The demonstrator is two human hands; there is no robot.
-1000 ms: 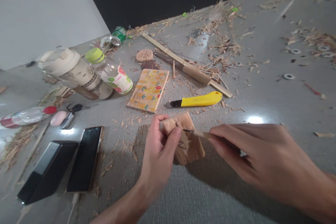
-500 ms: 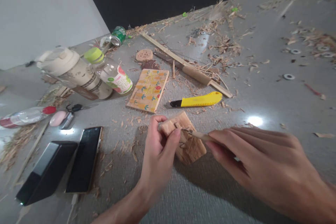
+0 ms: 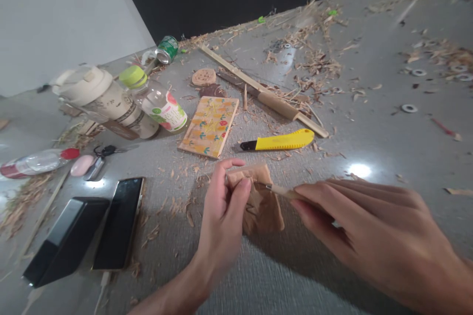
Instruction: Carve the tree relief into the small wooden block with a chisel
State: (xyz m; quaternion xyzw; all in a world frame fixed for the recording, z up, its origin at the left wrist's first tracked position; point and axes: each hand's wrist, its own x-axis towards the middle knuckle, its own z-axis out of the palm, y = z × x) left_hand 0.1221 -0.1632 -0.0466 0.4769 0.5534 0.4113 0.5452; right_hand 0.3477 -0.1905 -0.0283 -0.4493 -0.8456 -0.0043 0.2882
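A brown wood block [image 3: 264, 211] with a carved, uneven face lies low in the middle of the head view. My left hand [image 3: 225, 211] grips its left side, thumb on the upper face and index finger curled over the far edge. In my right hand [image 3: 369, 226] is a carving knife [image 3: 279, 190] with a pale handle, pinched between thumb and fingers. Its short metal tip points left and meets the block near my left thumb; how deep it sits I cannot tell. Beyond the block lies a yellow utility knife [image 3: 283, 141].
A painted wooden board [image 3: 209, 125], a wooden strip [image 3: 236, 71] and a long brown-handled blade [image 3: 277, 105] lie farther back. Leftward are a juice bottle [image 3: 160, 106], a tumbler [image 3: 111, 101], a phone [image 3: 120, 224] and a black box-like device [image 3: 64, 238]. Wood shavings [image 3: 321, 61] litter the grey table.
The wood block has turned slightly under my left hand, its near end swinging a little left. My right hand and the carving knife stay almost in place.
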